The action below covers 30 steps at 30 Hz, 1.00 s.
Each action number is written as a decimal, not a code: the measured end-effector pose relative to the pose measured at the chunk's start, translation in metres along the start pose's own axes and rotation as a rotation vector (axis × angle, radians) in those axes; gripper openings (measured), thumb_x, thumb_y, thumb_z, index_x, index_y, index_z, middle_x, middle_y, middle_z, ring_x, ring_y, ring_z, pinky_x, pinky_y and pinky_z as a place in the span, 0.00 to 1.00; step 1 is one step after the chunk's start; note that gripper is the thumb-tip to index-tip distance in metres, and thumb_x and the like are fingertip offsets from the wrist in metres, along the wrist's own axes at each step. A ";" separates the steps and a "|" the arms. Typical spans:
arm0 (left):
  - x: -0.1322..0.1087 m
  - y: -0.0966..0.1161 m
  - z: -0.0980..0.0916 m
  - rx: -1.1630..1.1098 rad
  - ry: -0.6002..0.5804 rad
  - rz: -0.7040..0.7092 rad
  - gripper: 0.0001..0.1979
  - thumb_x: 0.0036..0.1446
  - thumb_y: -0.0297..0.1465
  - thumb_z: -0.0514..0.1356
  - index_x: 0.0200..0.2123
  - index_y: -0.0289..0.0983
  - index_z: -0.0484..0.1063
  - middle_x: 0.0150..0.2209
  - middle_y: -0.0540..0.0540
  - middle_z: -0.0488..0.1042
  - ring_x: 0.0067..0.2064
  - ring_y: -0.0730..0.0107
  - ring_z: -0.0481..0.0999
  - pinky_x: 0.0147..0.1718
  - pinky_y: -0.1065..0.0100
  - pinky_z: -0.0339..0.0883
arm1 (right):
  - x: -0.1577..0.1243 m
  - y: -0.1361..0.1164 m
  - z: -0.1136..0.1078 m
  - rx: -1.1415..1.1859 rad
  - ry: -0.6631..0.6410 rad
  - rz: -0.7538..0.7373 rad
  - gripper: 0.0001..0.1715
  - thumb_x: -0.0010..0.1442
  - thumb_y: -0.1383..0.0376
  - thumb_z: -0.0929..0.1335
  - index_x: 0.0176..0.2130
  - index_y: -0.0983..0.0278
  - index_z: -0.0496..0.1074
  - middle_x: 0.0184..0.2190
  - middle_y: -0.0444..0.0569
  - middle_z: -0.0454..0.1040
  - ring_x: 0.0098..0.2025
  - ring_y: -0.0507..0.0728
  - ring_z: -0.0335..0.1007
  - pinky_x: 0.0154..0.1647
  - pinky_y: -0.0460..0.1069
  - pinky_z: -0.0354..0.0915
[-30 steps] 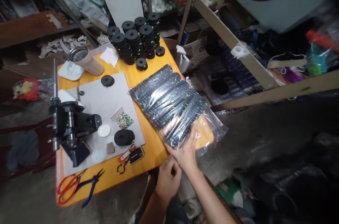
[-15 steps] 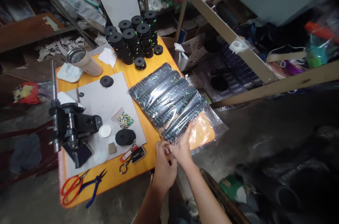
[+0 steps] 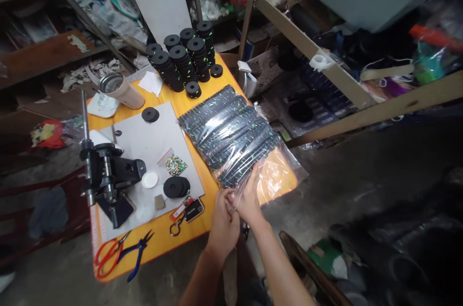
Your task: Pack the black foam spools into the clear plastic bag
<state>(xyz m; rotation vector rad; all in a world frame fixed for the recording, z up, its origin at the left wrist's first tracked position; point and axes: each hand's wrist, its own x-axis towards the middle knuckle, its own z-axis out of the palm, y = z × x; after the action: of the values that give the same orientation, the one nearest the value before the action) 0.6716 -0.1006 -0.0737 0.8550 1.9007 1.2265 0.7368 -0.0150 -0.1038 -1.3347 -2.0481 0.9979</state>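
Note:
A clear plastic bag packed with rows of black foam discs lies flat on the orange table. Its loose end spreads over the table's right corner. My left hand has its fingers curled and pinched on the bag's near edge. Right beside it, my right hand grips the same edge, thumb low and fingers laid along the plastic. Just left of my hands sit a key ring with a black fob and a few loose black discs. Gathered plastic partly hides my fingertips.
Tall stacks of black discs stand at the table's back. On the left are a black hand press, a tumbler, a bag of coloured beads, red scissors and blue pliers. A wooden frame borders the right.
The view has shifted slightly, so the table's left side sits further right. Both hands stay on the bag's near edge, with only slight finger movement.

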 end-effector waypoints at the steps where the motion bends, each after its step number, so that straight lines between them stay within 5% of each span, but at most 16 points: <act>1: 0.002 0.002 -0.001 0.007 0.024 0.006 0.25 0.52 0.19 0.52 0.53 0.40 0.63 0.46 0.44 0.67 0.50 0.63 0.69 0.52 0.58 0.63 | -0.003 0.001 -0.004 0.025 -0.017 0.008 0.72 0.50 0.66 0.73 0.68 0.68 0.17 0.70 0.68 0.23 0.71 0.74 0.21 0.66 0.73 0.45; 5: 0.007 0.004 -0.006 0.040 0.035 0.050 0.29 0.49 0.17 0.51 0.55 0.40 0.62 0.48 0.43 0.65 0.53 0.62 0.68 0.56 0.55 0.61 | -0.023 0.004 -0.022 0.086 0.136 0.016 0.58 0.58 0.60 0.70 0.70 0.66 0.30 0.70 0.66 0.39 0.71 0.69 0.38 0.67 0.70 0.49; 8: 0.006 0.001 -0.006 0.054 0.009 0.051 0.32 0.47 0.15 0.50 0.56 0.40 0.61 0.50 0.42 0.64 0.54 0.62 0.67 0.57 0.55 0.62 | -0.036 0.006 -0.037 0.051 0.330 -0.098 0.32 0.60 0.67 0.68 0.62 0.63 0.60 0.58 0.60 0.67 0.63 0.64 0.60 0.62 0.66 0.59; 11: 0.003 -0.001 -0.005 0.064 0.012 0.051 0.30 0.49 0.16 0.50 0.56 0.39 0.61 0.51 0.42 0.64 0.56 0.62 0.66 0.58 0.54 0.60 | -0.030 0.010 -0.047 0.066 0.106 -0.314 0.12 0.61 0.72 0.66 0.45 0.61 0.73 0.42 0.52 0.76 0.52 0.60 0.70 0.56 0.61 0.66; 14: 0.002 0.000 -0.006 0.062 -0.005 0.053 0.30 0.49 0.16 0.49 0.56 0.39 0.61 0.52 0.42 0.64 0.56 0.63 0.66 0.59 0.55 0.59 | -0.011 0.015 -0.048 0.073 -0.212 -0.452 0.14 0.64 0.71 0.64 0.46 0.60 0.74 0.43 0.51 0.78 0.51 0.59 0.71 0.56 0.60 0.67; 16: 0.003 0.002 -0.008 0.049 -0.020 0.054 0.31 0.49 0.15 0.49 0.56 0.39 0.60 0.52 0.42 0.64 0.56 0.63 0.66 0.59 0.56 0.59 | 0.002 0.017 -0.046 0.037 -0.301 -0.535 0.15 0.65 0.70 0.64 0.49 0.59 0.73 0.46 0.50 0.78 0.52 0.58 0.71 0.57 0.61 0.66; 30: -0.003 -0.011 -0.012 0.052 -0.050 -0.025 0.25 0.45 0.14 0.49 0.46 0.40 0.61 0.40 0.47 0.62 0.40 0.68 0.68 0.43 0.65 0.66 | 0.042 0.011 -0.028 -0.068 -0.407 -0.643 0.14 0.66 0.66 0.63 0.45 0.58 0.77 0.36 0.47 0.81 0.39 0.56 0.75 0.43 0.53 0.66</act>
<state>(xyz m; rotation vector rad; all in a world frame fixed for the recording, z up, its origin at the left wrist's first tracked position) 0.6617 -0.1118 -0.0798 0.8788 1.9049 1.1356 0.7461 0.0349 -0.0949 -0.4362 -2.5781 0.9452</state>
